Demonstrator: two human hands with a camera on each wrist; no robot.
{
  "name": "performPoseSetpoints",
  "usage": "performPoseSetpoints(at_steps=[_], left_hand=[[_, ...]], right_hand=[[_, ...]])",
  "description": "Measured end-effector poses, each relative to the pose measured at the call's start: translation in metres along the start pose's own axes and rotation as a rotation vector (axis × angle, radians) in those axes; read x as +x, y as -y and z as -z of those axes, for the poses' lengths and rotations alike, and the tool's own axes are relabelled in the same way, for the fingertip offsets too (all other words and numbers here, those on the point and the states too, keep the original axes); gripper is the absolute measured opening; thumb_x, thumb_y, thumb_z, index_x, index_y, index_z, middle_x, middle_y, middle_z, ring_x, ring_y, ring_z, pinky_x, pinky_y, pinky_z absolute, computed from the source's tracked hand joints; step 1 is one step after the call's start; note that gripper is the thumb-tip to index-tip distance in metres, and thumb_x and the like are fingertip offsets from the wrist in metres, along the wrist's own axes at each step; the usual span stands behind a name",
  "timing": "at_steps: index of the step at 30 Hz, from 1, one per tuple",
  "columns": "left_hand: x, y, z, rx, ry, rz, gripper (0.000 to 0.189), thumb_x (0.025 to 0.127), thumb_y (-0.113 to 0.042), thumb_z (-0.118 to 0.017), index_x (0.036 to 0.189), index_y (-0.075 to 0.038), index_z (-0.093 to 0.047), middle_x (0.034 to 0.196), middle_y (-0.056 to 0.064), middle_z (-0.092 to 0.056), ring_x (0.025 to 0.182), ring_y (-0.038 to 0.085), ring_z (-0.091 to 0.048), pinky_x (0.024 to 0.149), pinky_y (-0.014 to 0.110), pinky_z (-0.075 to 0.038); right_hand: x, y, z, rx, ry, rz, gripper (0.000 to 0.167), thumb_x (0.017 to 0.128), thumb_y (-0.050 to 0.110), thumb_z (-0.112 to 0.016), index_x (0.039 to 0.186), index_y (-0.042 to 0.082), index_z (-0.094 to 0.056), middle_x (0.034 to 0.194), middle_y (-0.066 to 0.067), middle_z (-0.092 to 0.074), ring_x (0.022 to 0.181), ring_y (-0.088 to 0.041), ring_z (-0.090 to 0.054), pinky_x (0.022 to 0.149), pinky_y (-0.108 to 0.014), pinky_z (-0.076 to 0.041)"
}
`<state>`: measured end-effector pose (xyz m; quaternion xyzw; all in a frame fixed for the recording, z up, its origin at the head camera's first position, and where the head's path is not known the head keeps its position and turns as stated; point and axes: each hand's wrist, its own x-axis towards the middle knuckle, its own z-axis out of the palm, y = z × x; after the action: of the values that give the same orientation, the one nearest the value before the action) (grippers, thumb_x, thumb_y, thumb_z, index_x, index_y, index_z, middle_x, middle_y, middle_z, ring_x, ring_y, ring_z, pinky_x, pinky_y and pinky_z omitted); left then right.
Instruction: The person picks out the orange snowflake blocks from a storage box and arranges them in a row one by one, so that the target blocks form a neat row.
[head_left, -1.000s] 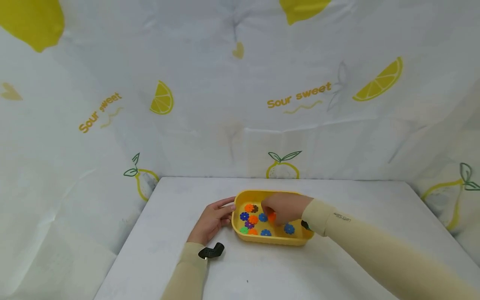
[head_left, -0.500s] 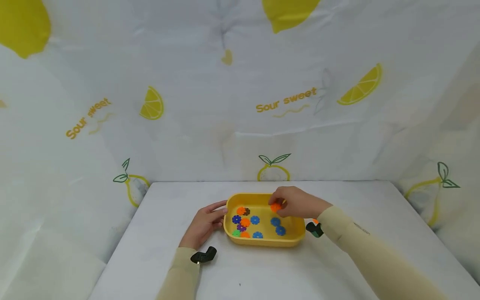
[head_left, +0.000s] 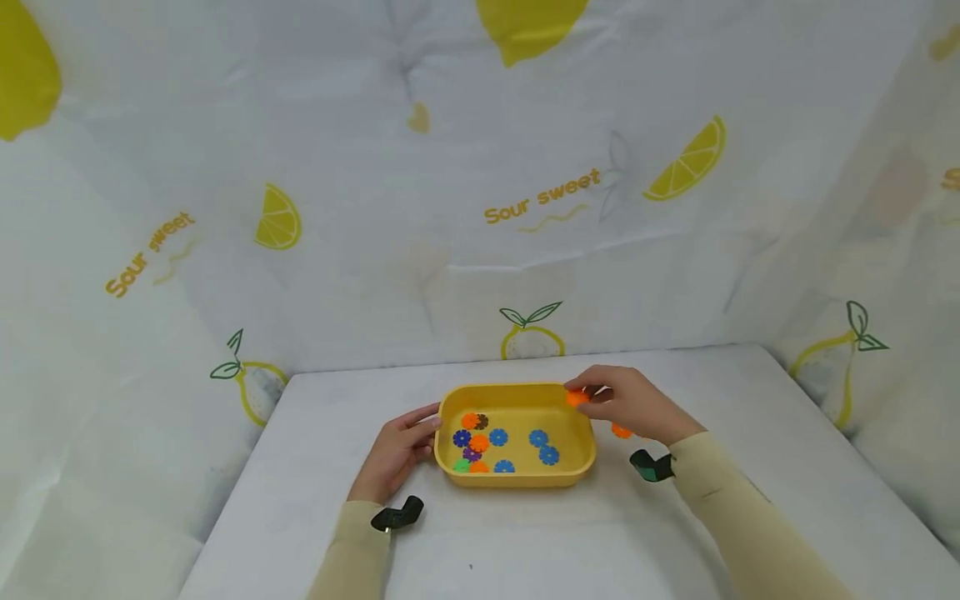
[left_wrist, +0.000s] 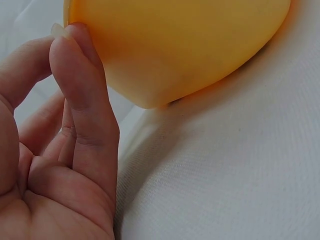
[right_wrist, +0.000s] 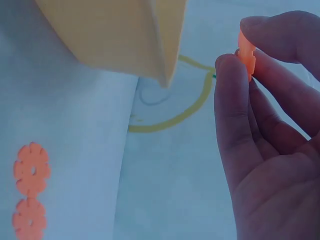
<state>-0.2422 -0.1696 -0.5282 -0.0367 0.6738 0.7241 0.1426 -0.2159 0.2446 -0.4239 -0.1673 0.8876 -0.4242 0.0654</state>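
Observation:
A yellow tray (head_left: 517,481) stands on the white table with several small flower-shaped plastic discs inside: blue discs (head_left: 549,456), orange discs (head_left: 479,443), a purple one, a green one and a brown one. At its left end my left hand (head_left: 392,454) holds the rim, the thumb (left_wrist: 80,75) against the wall; some fingertips are hidden. Above the tray's far right corner, my right hand (head_left: 630,404) pinches an orange flower-shaped disc (right_wrist: 246,56) between thumb and fingers. Right of the tray, two orange discs (right_wrist: 31,169) lie on the table, touching or nearly so.
The white table (head_left: 525,542) runs out in front of the tray and to both sides. Behind it hangs a white lemon-print cloth (head_left: 375,292). Each wrist carries a dark strap mount (head_left: 397,514).
My right hand has lifted an orange disc out of the tray and moved right to its far right corner. The left hand stays at the tray's left end. The head view has shifted.

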Motion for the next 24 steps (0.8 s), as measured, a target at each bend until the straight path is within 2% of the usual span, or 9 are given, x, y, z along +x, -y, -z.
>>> performPoseSetpoints(at_steps=[4,8,13,19,24], left_hand=[[0.002,0.002,-0.001,0.001,-0.004,0.004,0.058,0.093,-0.038,-0.086,0.144,-0.016,-0.070,0.110,0.006,-0.074,0.088,0.017,-0.066,0.076,0.021,-0.059],[0.002,0.002,0.000,0.015,-0.007,0.013,0.059,0.094,-0.039,-0.085,0.146,-0.016,-0.069,0.109,0.006,-0.074,0.089,0.017,-0.065,0.076,0.021,-0.059],[0.001,0.001,0.002,0.014,-0.009,0.014,0.060,0.093,-0.041,-0.086,0.146,-0.019,-0.069,0.109,0.006,-0.073,0.090,0.018,-0.066,0.077,0.021,-0.060],[0.000,0.001,0.004,-0.001,-0.013,0.002,0.058,0.094,-0.038,-0.085,0.146,-0.019,-0.069,0.110,0.007,-0.073,0.088,0.017,-0.066,0.076,0.020,-0.060],[0.001,0.002,0.001,-0.003,-0.004,0.011,0.057,0.096,-0.036,-0.083,0.148,-0.018,-0.067,0.108,0.007,-0.074,0.085,0.016,-0.067,0.075,0.020,-0.060]], right_hand=[[-0.015,-0.019,0.008,-0.019,-0.112,-0.027,0.034,0.101,0.025,-0.079,0.134,0.019,-0.075,0.130,-0.004,-0.074,0.111,-0.022,-0.071,0.093,-0.031,-0.063],[-0.030,-0.041,0.014,-0.058,-0.177,-0.060,0.036,0.100,0.026,-0.079,0.135,0.021,-0.075,0.131,-0.003,-0.074,0.112,-0.022,-0.070,0.094,-0.028,-0.062],[-0.041,-0.060,0.023,-0.105,-0.210,-0.094,0.037,0.101,0.022,-0.078,0.137,0.021,-0.074,0.130,0.000,-0.075,0.113,-0.022,-0.069,0.092,-0.022,-0.059],[-0.048,-0.074,0.030,-0.133,-0.221,-0.132,0.038,0.101,0.026,-0.078,0.138,0.015,-0.073,0.132,-0.006,-0.075,0.115,-0.027,-0.070,0.096,-0.039,-0.062],[-0.059,-0.091,0.029,-0.152,-0.227,-0.185,0.037,0.100,0.024,-0.079,0.135,0.012,-0.074,0.133,-0.011,-0.074,0.114,-0.030,-0.070,0.091,-0.035,-0.060]])
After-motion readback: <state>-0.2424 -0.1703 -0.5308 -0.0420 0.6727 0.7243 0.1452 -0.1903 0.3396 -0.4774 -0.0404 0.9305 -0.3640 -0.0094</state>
